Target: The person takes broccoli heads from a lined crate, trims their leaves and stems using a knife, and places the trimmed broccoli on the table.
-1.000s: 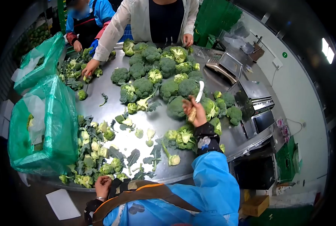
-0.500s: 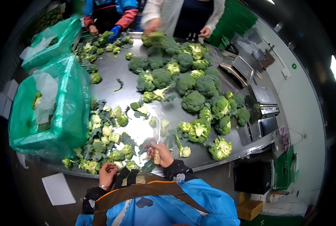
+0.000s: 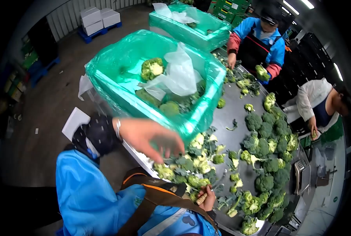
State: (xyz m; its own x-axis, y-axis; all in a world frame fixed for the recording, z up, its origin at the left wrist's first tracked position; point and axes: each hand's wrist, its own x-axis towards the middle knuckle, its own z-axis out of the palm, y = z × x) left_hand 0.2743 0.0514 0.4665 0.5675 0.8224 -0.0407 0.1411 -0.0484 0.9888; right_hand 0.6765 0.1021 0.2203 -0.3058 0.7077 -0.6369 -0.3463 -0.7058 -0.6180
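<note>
My left hand (image 3: 150,138), blurred by motion, is raised near the front wall of a box lined with green plastic (image 3: 132,103). Its thumb and fingers are apart, with nothing visible between them. Inside that box lie a broccoli head (image 3: 152,69), more broccoli lower down and a crumpled white sheet (image 3: 175,74). Low over the table edge, my right hand (image 3: 209,198) grips the pale handle of a knife (image 3: 201,199); the blade is hard to make out. Broccoli trimmings and leaves (image 3: 199,163) are heaped between my hands and the box.
Many broccoli heads (image 3: 265,182) cover the right side of the metal table (image 3: 232,108). A second lined box (image 3: 191,35) stands behind the first. Two people work across the table, one holding broccoli (image 3: 262,72). White cartons (image 3: 95,21) sit on a blue pallet at far left.
My view has swung left towards the lined boxes. My left hand has risen from the trimmings at the table edge to the near box. My right hand keeps hold of the knife.
</note>
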